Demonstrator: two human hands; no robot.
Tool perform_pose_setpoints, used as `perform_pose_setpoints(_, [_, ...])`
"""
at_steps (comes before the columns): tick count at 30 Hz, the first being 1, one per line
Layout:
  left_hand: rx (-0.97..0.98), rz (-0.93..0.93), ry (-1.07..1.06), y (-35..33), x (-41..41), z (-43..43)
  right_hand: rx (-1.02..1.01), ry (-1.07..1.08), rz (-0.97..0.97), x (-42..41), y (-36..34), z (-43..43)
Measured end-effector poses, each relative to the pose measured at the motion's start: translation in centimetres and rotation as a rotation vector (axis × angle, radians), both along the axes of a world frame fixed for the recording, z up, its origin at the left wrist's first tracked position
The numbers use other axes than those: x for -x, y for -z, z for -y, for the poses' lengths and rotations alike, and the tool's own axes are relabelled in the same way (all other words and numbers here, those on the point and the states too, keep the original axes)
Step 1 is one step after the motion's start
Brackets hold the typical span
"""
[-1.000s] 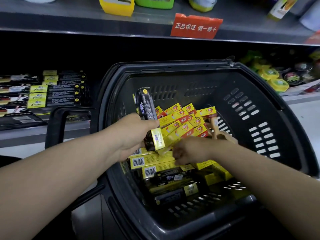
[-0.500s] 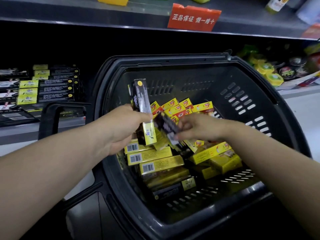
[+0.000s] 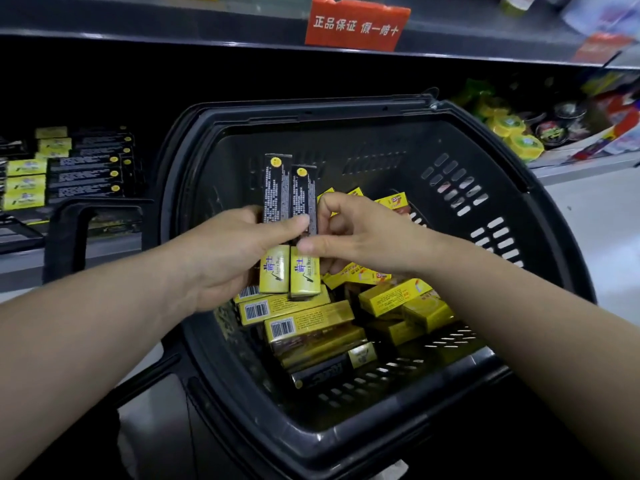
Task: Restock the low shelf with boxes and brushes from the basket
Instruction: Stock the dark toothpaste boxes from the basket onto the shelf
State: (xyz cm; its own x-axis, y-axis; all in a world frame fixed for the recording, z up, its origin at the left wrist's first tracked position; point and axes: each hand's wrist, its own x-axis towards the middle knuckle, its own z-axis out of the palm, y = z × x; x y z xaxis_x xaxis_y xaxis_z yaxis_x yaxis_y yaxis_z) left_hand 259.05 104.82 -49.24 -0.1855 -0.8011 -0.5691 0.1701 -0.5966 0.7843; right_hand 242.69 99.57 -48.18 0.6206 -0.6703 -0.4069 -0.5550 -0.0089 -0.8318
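While both hands meet above the basket (image 3: 381, 143), two upright black-and-yellow boxes stand side by side between them, touching. On the left hand (image 3: 225, 261) the fingers (image 3: 289, 225) are curled: thumb across the front of the left box (image 3: 276, 192), tip reaching onto the right box (image 3: 304, 197), other fingers behind and hidden. The right hand (image 3: 363, 237) pinches the right box at its middle, thumb on the front, curled index at its right edge. Black ends stick up above the fingers, yellow ends hang below. Under the fingers, in the basket: a loose pile of yellow boxes (image 3: 304, 317), some barcodes up, and one black box (image 3: 322, 370) nearest the body. Behind the right fingers, small yellow-and-red packs (image 3: 396, 200). Far left of the left fingers, the low shelf (image 3: 20, 271) carries rows of shelved boxes (image 3: 86, 171), same black-and-yellow kind. Above the fingers, a red sign (image 3: 356, 24) on the upper shelf edge.
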Motion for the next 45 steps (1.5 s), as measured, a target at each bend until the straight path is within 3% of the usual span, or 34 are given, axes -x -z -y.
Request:
perform_pose_setpoints(3, [-0.009, 0.048, -0.048, 0.0, -0.3, 0.1, -0.127, -0.240, -0.118, 1.2, 0.5, 0.7])
perform_pose_setpoints(7, [-0.005, 0.045, -0.074, 0.0, -0.3, 0.2, -0.137, -0.654, -0.659, 1.4, 4.8, -0.2])
perform_pose_setpoints(9, [-0.006, 0.029, -0.066, 0.0, -0.3, 0.3, -0.142, -0.822, -0.828, 0.9, 7.3, -1.9])
perform_pose_setpoints(14, [0.015, 0.005, -0.071, 0.1, -0.5, 0.5, 0.033, -0.999, -0.901, 0.1, 10.1, -3.9])
perform_pose_setpoints(22, [0.005, -0.029, -0.106, -0.7, -1.8, 0.2, -0.090, -0.809, -0.797, 0.3, 6.0, -1.2])
perform_pose_setpoints(24, [-0.009, -0.049, -0.141, -1.0, -2.4, 0.2, -0.058, -0.521, -0.624, 0.6, 2.8, 0.3])
perform_pose_setpoints(27, [0.009, -0.040, -0.156, -1.6, -3.4, 0.1, -0.131, 0.004, -0.183, 0.4, -1.4, 1.4])
perform_pose_setpoints(30, [0.050, -0.053, -0.182, -2.5, -4.7, 0.0, -0.181, 0.230, 0.158, -1.6, -3.1, 1.3])
perform_pose_setpoints(33, [0.082, -0.071, -0.213, -3.2, -5.9, -0.2, -0.140, 0.245, 0.240, -4.8, -4.1, 1.2])
perform_pose_setpoints(37, [0.136, -0.130, -0.193, -3.3, -7.5, -0.9, -0.062, 0.166, 0.179, -8.2, -4.8, 1.0])
perform_pose_setpoints(45, [0.136, -0.176, -0.215, -2.6, -8.6, -1.8, 0.180, 0.251, 0.162, -10.8, -3.3, -0.4])
